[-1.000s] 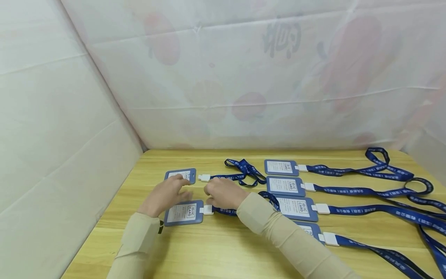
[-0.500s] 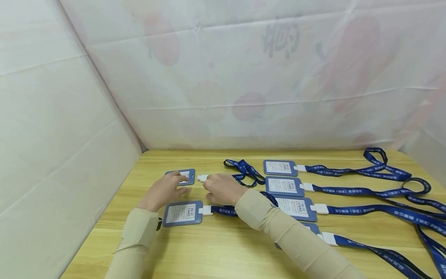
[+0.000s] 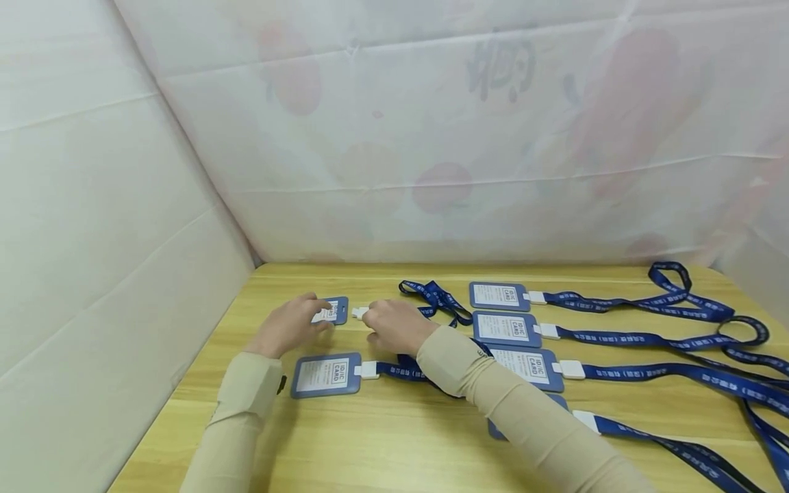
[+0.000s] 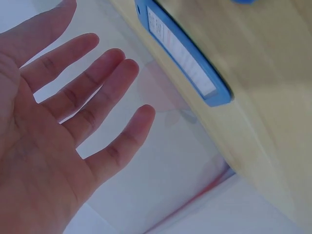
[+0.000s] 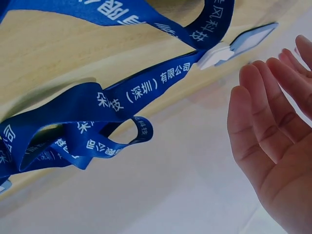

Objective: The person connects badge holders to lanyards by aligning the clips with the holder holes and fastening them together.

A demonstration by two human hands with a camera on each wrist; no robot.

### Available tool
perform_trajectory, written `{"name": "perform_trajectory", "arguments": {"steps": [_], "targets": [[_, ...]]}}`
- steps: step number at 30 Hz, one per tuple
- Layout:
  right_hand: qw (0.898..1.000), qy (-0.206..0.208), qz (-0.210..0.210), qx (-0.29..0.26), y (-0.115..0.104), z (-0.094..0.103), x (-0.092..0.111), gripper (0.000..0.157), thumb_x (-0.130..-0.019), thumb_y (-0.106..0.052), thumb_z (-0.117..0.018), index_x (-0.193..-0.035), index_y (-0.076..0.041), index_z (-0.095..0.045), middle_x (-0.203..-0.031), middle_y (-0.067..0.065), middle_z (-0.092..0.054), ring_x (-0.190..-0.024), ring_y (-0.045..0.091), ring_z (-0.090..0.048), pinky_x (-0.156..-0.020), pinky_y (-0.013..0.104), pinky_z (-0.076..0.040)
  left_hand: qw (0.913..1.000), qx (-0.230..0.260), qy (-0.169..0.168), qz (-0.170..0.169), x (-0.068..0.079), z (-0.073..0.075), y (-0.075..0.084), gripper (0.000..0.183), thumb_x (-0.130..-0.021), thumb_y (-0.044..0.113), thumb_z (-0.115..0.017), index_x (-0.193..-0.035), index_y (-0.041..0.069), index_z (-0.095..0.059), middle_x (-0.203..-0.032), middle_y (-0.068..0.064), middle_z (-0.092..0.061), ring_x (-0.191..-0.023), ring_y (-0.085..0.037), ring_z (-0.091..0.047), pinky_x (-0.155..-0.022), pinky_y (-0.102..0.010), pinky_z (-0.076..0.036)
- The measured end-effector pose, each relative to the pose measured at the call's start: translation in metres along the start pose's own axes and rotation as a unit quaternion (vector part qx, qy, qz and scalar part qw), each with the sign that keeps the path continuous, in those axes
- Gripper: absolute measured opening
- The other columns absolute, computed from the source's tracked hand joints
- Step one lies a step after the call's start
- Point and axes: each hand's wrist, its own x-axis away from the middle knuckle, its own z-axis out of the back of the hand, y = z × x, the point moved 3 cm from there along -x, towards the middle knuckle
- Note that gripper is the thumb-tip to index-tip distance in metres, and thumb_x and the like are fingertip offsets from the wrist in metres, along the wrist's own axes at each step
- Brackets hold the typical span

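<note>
My left hand (image 3: 286, 327) hovers by the back-left badge holder (image 3: 337, 311), its fingertips overlapping the holder's left part in the head view. In the left wrist view its fingers are spread and loosely bent, apart from the blue-framed holder (image 4: 183, 53). My right hand (image 3: 399, 329) is over the matching dark blue lanyard, close to its white clip (image 3: 359, 313), which lies just right of the holder, detached from it. The right wrist view shows relaxed fingers holding nothing, beside the printed lanyard strap (image 5: 146, 87). Nearer me lies another badge holder (image 3: 327, 375), joined to its lanyard by a white clip (image 3: 370, 370).
Several badge holders with lanyards lie in a column to the right, including the rearmost holder (image 3: 498, 296) and one (image 3: 507, 329) below it. Their straps (image 3: 647, 339) stretch toward the table's right side. My right sleeve (image 3: 524, 411) partly covers the nearest holder. Pale cloth (image 3: 382, 137) encloses the wooden table.
My left hand has shifted slightly back and left, uncovering the nearer badge holder's top edge. My right hand has moved slightly farther back. The badge holders look unmoved.
</note>
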Motion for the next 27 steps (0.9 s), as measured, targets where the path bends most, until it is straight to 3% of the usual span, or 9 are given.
{"name": "perform_trajectory", "arguments": {"steps": [6,15,27], "targets": [[1.000,0.002,-0.005,-0.019,0.003,-0.002,-0.002,0.012,-0.091,-0.014,-0.076,-0.095,-0.003,-0.074,-0.082,0.005,-0.067,-0.067,0.014,-0.058,-0.060,0.025,-0.051,0.9998,0.003,-0.012,0.015,-0.001,-0.001,-0.007,0.033,-0.094,0.017,-0.074,-0.121,-0.001,-0.070,-0.110,-0.016,-0.066,-0.098,-0.030,-0.066,-0.087,-0.047,-0.055],[0.998,-0.024,-0.050,-0.024,0.018,-0.006,-0.006,0.010,-0.093,-0.014,-0.073,-0.098,-0.006,-0.074,-0.089,0.004,-0.068,-0.078,0.018,-0.062,-0.068,0.033,-0.055,0.9992,0.012,-0.023,0.031,-0.013,-0.008,-0.016,0.035,-0.095,0.018,-0.073,-0.125,0.000,-0.068,-0.117,-0.018,-0.066,-0.108,-0.035,-0.064,-0.094,-0.051,-0.052],[0.998,-0.009,-0.051,-0.034,0.023,-0.011,-0.010,0.007,-0.094,-0.013,-0.073,-0.095,-0.006,-0.074,-0.092,0.005,-0.070,-0.084,0.020,-0.065,-0.073,0.034,-0.056,0.9993,0.015,-0.026,0.022,-0.019,-0.009,-0.022,0.035,-0.094,0.012,-0.074,-0.125,-0.004,-0.067,-0.122,-0.023,-0.063,-0.113,-0.040,-0.062,-0.099,-0.053,-0.050]]}}
